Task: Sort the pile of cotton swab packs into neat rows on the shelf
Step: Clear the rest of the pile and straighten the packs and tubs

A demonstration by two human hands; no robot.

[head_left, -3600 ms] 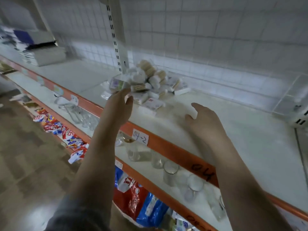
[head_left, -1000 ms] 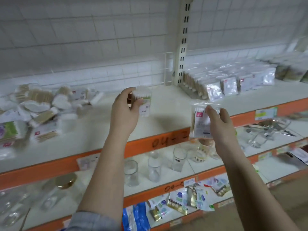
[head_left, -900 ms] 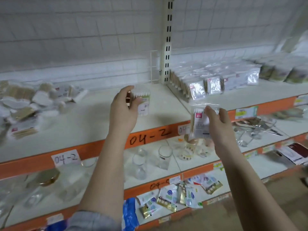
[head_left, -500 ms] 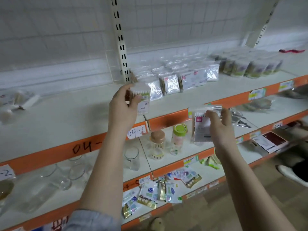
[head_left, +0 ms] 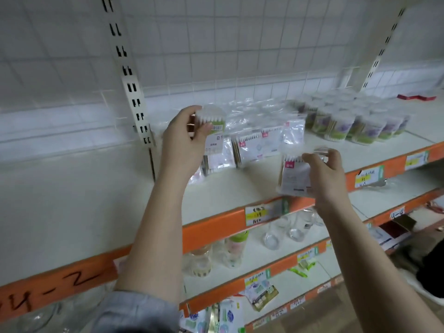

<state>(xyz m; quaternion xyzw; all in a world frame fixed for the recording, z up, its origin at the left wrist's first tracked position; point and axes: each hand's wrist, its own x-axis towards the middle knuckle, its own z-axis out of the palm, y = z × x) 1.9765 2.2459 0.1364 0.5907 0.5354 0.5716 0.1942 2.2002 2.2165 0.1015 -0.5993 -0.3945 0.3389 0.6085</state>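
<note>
The left hand's fingers curl round a small tub of cotton swabs, thumb on its near side, holding it upright above the shelf near the slotted upright. The left hand hangs just in front of the standing bags of swabs. The right hand's fingers pinch a flat bag by its top edge, so it hangs over the shelf's orange front edge, lower than the tub. The right hand is to the right of the left, the two well apart.

Half a second ago both hands held the same two packs, but the view looked further left, with the rows of bags and the green tubs farther off to the right. A second ago the loose pile was in sight at the shelf's left end; it is now out of view. The person has evidently carried one pack of each kind away from the pile to the sorted rows. Placing comes next: the bag probably joins the bags directly ahead, the tub the green tubs toward the shelf's right end.
</note>
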